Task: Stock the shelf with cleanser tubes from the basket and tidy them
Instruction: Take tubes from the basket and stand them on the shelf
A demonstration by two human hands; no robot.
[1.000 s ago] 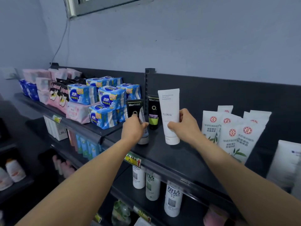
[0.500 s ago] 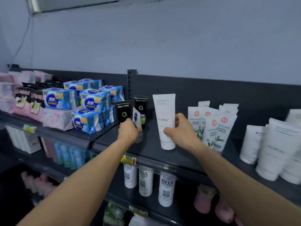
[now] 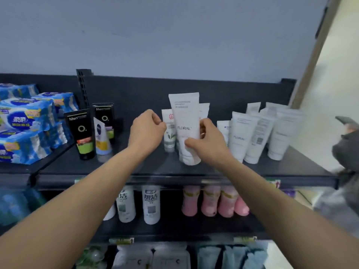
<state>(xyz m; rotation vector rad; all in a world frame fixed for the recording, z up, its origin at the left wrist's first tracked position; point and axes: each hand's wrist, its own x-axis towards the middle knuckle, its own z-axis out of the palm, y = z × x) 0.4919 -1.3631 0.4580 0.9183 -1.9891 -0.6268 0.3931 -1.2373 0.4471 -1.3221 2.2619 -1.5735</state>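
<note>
A tall white FLORAL cleanser tube [image 3: 185, 121] stands cap-down on the dark top shelf [image 3: 136, 167]. My right hand [image 3: 208, 144] grips it, with the thumb across its lower front and the fingers round its right side. Directly behind it are white tubes with a red logo [image 3: 169, 131]. My left hand [image 3: 147, 131] has curled fingers pinching the left edge of the front red-logo tube. More white FLORAL tubes [image 3: 252, 134] stand in a cluster to the right. No basket is in view.
Two black Men tubes [image 3: 81, 133] and a small blue-and-white tube [image 3: 102, 139] stand left of my hands, next to blue wrapped packs [image 3: 25, 123]. White bottles [image 3: 151, 202] and pink bottles [image 3: 209, 200] fill the shelf below. A blurred grey shape [image 3: 347, 152] is at the right edge.
My left hand released the small blue-and-white tube and moved right to the red-logo tubes. My right hand carried the FLORAL tube right, in front of them. The view swung right.
</note>
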